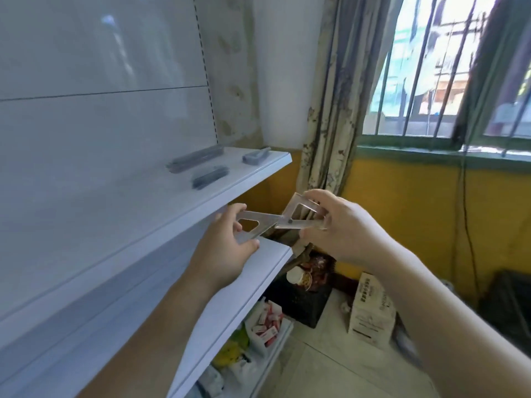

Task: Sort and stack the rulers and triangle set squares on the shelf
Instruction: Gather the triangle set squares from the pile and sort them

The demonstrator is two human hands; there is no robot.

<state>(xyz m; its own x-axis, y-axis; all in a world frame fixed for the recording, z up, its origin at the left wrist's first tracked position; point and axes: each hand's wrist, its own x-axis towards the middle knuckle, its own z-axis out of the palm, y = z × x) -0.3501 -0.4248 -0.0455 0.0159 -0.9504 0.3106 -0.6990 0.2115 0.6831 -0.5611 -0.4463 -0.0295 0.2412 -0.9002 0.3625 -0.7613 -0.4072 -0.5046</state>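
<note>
My left hand (pixel 227 245) pinches a clear triangle set square (pixel 258 222) just past the front edge of the lower white shelf (pixel 238 294). My right hand (pixel 342 225) grips a second clear set square (pixel 301 216), and the tips of the two set squares meet between my hands. On the upper white shelf (pixel 161 219) lie three small stacks: a long stack of clear rulers (pixel 195 159) at the back, a shorter stack (pixel 209 175) nearer the front, and another stack (pixel 255 156) near the shelf's right end.
The shelf unit has a white back panel (pixel 100 81). Below the shelves, a bin of small red-and-white boxes (pixel 264 323) sits near a black crate (pixel 301 300) and a cardboard box (pixel 370 308) on the tiled floor. A curtain (pixel 324 110) and a barred window (pixel 448 67) are to the right.
</note>
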